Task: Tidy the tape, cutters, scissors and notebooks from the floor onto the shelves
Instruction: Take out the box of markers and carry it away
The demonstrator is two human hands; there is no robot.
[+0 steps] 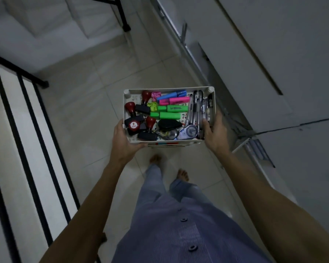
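Tray [213, 103]: stamps [135, 118] left, pens [199, 109] right (tape dispensers [190, 132] probably near edge).

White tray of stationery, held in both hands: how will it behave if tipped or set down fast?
The white tray looks rigid, gripped by left hand and right hand without sagging. Its contents lie loose, so the pens and stamps would probably slide or roll when tilted. Likely light.

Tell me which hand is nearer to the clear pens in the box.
The right hand. It grips the box at the edge where the clear pens lie, thumb beside them. The left hand holds the opposite edge, next to the red-knobbed stamps.
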